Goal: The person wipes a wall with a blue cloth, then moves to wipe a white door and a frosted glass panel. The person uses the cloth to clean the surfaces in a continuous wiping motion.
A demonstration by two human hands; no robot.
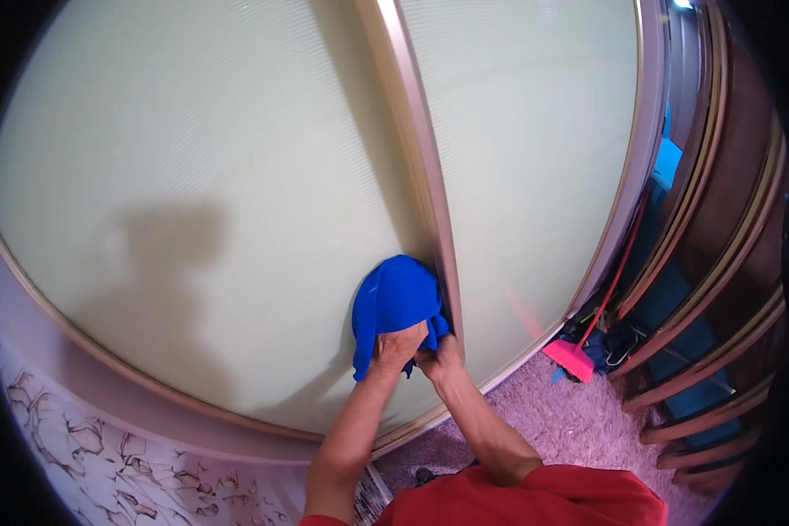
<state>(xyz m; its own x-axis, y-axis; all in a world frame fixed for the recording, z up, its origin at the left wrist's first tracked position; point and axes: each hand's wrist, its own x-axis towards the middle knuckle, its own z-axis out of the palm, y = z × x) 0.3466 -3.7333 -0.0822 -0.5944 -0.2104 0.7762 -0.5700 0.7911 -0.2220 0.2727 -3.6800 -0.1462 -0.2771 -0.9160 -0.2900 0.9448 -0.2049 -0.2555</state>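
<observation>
A blue cloth [398, 296] is bunched against a pale, finely ribbed sliding door panel [250, 164], beside the upright metal door frame [427, 177]. My left hand [400, 347] grips the cloth, whose folds cover most of the fingers. Close on its right, my right hand [444, 358] holds the lower right end of the same cloth at the frame's edge. Its fingertips are partly hidden by the cloth and the other hand.
Right of the frame stands a second pale panel [532, 151]. A pink broom [571, 359] with a red handle leans in the corner beside dark bundled items [615, 345]. Curved-looking wooden slats [717, 342] line the right side. Below lie a shaggy pinkish carpet [539, 414] and a patterned wall surface [98, 454].
</observation>
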